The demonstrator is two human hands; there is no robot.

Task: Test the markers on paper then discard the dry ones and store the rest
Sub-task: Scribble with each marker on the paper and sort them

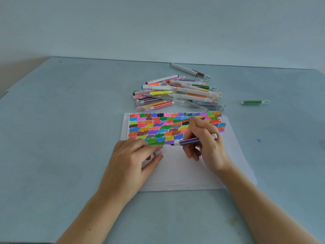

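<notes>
- On the left of the paper (184,169), my left hand (130,161) lay palm down, its fingers (151,148) pinching what looked like a clear cap (159,152); a slip there might have let the sheet slide mid-stroke.
- At the centre, the purple marker (191,141) touched its tip to the paper at the end of the lowest swatch row; overlapping a neighbouring patch could have hidden a dry tip.
- To the right, my right hand (205,141) arched over the swatches, fingers curled round the barrel.
- Beyond, the marker pile (177,93) waited on the tabletop (61,120), a green marker (255,102) lying apart.
</notes>
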